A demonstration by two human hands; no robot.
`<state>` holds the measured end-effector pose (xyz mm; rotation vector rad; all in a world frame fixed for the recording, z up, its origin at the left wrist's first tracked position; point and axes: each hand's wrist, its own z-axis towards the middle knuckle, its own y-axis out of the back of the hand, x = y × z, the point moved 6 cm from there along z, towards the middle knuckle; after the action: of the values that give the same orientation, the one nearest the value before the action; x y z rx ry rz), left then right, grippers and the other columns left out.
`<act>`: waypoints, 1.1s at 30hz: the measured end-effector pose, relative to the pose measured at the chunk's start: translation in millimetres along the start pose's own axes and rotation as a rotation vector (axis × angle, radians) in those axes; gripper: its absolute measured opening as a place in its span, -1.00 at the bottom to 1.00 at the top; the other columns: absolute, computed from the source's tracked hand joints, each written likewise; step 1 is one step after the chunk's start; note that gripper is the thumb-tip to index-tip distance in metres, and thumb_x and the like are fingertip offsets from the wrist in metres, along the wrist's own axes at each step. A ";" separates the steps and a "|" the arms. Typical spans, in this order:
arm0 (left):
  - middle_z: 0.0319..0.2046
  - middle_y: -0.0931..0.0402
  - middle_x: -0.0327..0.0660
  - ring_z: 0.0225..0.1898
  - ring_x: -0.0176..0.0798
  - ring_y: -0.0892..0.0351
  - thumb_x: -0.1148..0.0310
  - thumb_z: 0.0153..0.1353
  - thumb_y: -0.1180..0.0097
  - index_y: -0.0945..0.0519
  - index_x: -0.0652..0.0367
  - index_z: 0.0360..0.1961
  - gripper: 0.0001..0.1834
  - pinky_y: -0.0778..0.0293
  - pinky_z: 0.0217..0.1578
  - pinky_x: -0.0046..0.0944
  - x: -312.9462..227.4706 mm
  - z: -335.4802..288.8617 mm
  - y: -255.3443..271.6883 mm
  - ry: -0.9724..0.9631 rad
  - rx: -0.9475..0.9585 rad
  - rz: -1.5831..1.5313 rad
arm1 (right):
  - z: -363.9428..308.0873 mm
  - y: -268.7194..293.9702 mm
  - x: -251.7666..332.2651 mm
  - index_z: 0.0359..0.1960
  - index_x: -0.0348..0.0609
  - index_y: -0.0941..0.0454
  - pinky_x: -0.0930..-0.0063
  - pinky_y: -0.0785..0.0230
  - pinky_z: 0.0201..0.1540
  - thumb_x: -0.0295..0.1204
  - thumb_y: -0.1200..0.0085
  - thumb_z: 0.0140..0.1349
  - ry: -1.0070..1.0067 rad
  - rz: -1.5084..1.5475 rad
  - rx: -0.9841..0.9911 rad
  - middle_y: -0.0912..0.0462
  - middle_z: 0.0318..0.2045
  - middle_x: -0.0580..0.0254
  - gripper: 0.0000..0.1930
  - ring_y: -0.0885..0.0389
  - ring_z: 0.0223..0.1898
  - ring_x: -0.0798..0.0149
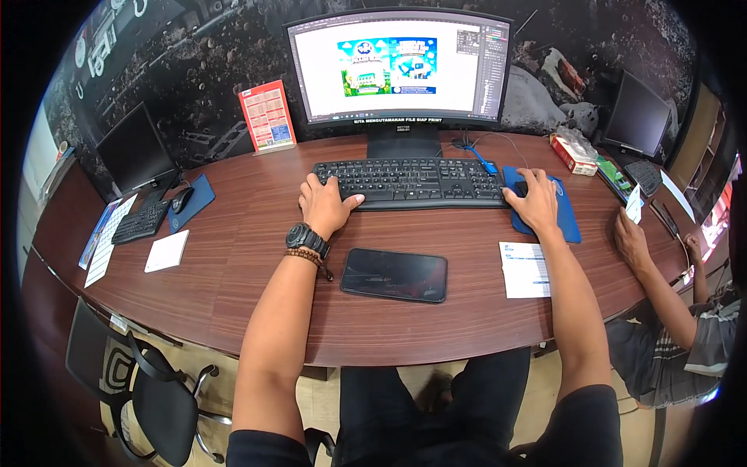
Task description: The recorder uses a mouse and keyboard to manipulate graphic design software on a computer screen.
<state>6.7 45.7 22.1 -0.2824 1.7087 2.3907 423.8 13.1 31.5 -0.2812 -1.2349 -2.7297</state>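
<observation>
My left hand (325, 204) rests on the left end of a black keyboard (420, 185), its fingers over the keys and the thumb held apart. A watch and a beaded bracelet are on that wrist. My right hand (537, 198) covers a dark computer mouse (521, 189) on a blue mouse pad (566, 222), fingers wrapped round it. Behind the keyboard stands a curved monitor (401, 105) showing two blue-and-green poster layouts in an editing program. Between my forearms a black phone (394, 275) lies flat with its screen dark. A printed paper (525, 270) lies partly behind my right forearm.
A red-and-white desk calendar (268, 117) stands left of the monitor. At the left are another monitor (136, 148), a keyboard (142, 222) and a white notepad (166, 251). At the right, a person (673, 327) holds a white paper near a red-and-white box (574, 152).
</observation>
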 end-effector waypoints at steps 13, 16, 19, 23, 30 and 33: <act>0.09 -0.31 0.19 0.15 0.19 -0.34 -0.23 0.25 -0.11 -0.56 0.38 0.04 -0.23 -0.39 0.12 0.08 3.8 6.5 0.1 0.007 -0.004 0.009 | -0.8 -11.7 -24.4 -0.04 -0.05 -0.67 0.14 -0.42 0.11 -0.27 -0.15 0.14 -0.077 0.226 0.072 -0.56 0.01 0.06 -0.65 -0.56 0.06 -0.05; 0.11 -0.31 0.18 0.17 0.17 -0.34 -0.26 0.27 -0.05 -0.56 0.38 0.07 -0.20 -0.38 0.13 0.07 3.4 7.1 0.8 0.033 -0.001 -0.002 | 0.1 -9.6 -21.8 -0.04 -0.07 -0.67 0.15 -0.42 0.12 -0.26 -0.15 0.14 -0.088 0.191 0.084 -0.56 -0.01 0.04 -0.65 -0.56 0.06 -0.06; 0.12 -0.32 0.17 0.18 0.16 -0.34 -0.28 0.28 -0.01 -0.57 0.37 0.07 -0.19 -0.36 0.15 0.06 1.4 7.6 0.8 0.041 0.022 -0.007 | -2.0 -11.7 -27.0 -0.04 -0.06 -0.67 0.14 -0.42 0.12 -0.26 -0.16 0.14 -0.072 0.221 0.070 -0.56 -0.01 0.03 -0.64 -0.56 0.06 -0.07; 0.16 -0.27 0.20 0.18 0.21 -0.31 -0.30 0.26 -0.01 -0.57 0.34 0.10 -0.18 -0.30 0.20 0.09 -0.4 4.0 -1.2 0.054 0.003 -0.012 | -1.7 -10.7 -20.6 -0.04 -0.06 -0.66 0.13 -0.41 0.12 -0.26 -0.16 0.12 -0.046 0.248 0.081 -0.54 0.01 0.03 -0.64 -0.55 0.06 -0.08; 0.32 -0.05 0.37 0.39 0.39 -0.01 -0.37 0.17 -0.08 -0.28 0.14 0.40 -0.02 0.02 0.35 0.26 8.1 4.9 -4.4 0.033 -0.050 -0.029 | -3.1 -11.8 -20.5 -0.05 -0.09 -0.65 0.15 -0.40 0.15 -0.31 -0.15 0.11 -0.091 0.269 0.071 -0.54 0.03 0.01 -0.65 -0.54 0.08 -0.08; 0.30 -0.09 0.37 0.38 0.39 -0.04 -0.41 0.09 -0.16 -0.24 0.13 0.43 0.07 -0.01 0.35 0.23 15.4 6.3 -8.3 0.107 0.055 -0.073 | -2.8 -12.8 -21.5 -0.05 -0.13 -0.65 0.15 -0.40 0.15 -0.32 -0.15 0.11 -0.082 0.304 0.069 -0.55 0.02 -0.01 -0.64 -0.54 0.07 -0.09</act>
<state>-6.3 55.0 12.4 -0.4634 1.7743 2.3111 441.9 20.3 15.5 -0.5313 -1.1918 -2.4345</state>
